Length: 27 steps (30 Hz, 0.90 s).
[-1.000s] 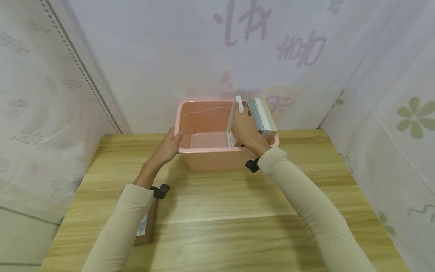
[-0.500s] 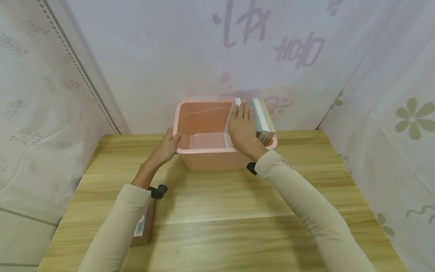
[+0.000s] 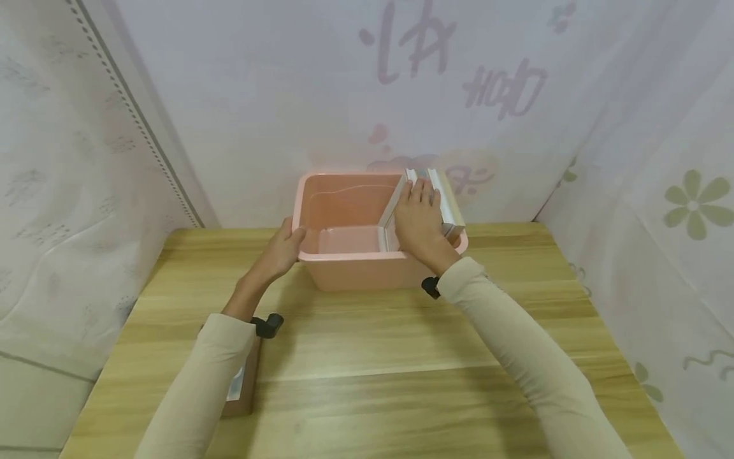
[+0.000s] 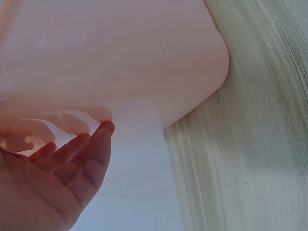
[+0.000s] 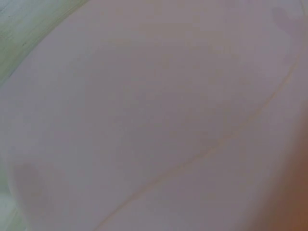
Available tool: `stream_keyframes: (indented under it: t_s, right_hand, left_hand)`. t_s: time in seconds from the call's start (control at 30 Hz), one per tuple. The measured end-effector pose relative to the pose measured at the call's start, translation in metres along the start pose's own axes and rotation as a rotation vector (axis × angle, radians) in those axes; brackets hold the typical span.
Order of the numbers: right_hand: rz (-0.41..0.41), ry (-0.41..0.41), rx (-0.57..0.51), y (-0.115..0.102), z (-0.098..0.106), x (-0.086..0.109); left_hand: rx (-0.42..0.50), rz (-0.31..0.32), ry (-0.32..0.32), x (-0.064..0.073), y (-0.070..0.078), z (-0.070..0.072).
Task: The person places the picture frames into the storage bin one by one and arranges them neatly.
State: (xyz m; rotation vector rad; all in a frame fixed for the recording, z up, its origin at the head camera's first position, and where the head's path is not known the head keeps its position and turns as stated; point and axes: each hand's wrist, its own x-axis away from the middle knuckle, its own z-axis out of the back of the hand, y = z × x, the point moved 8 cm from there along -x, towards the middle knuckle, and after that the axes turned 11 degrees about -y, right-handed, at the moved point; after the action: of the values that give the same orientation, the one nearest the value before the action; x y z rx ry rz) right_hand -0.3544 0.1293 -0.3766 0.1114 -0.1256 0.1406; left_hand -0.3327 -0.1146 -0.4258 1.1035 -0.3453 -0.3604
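Observation:
A pink plastic bin [image 3: 358, 273] stands at the back of the wooden table. My left hand [image 3: 276, 247] grips its left rim, thumb over the edge; in the left wrist view the fingers [image 4: 94, 163] touch the outer wall. Several books stand on edge in the bin's right part: a white one [image 3: 392, 213] leans on the left, and pale ones [image 3: 449, 204] lean at the right wall. Across their top edges my right hand [image 3: 420, 223] rests with straight fingers, hiding the books between. The right wrist view shows mostly the bin's outer wall [image 5: 144, 96], blurred.
A brown box-like thing with a pale picture [image 3: 245, 392] lies on the table [image 3: 355, 382], partly under the left sleeve. Patterned cloth [image 3: 258, 95] hangs behind the table and at both sides.
The right hand has let go of the white book's top, flattened its fingers and pressed rightward. The white book's top has moved right, against the others. The left hand stays on the rim.

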Motion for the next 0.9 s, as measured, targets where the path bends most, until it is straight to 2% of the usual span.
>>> stream_keyframes:
  t_s: [0.1,0.3,0.57,0.8,0.9]
  right_hand:
    - [-0.005,-0.005,-0.049,0.006,0.001,0.0]
    - [0.035,-0.025,-0.164,0.016,0.004,0.003]
    - [0.075,0.012,-0.276,0.037,0.005,0.017]
    - [0.207,0.02,-0.463,0.066,-0.005,0.035]
    - [0.22,0.019,-0.542,0.076,-0.016,0.042]
  left_hand:
    - [0.0,-0.009,-0.006,-0.002,0.001,-0.002]
    - [-0.015,-0.003,0.009,-0.003,-0.001,-0.002]
    - [-0.027,0.004,0.003,-0.002,-0.003,-0.005]
    - [-0.046,0.03,-0.009,-0.003,0.002,-0.002]
    - [-0.043,0.042,-0.01,-0.001,0.001,-0.001]
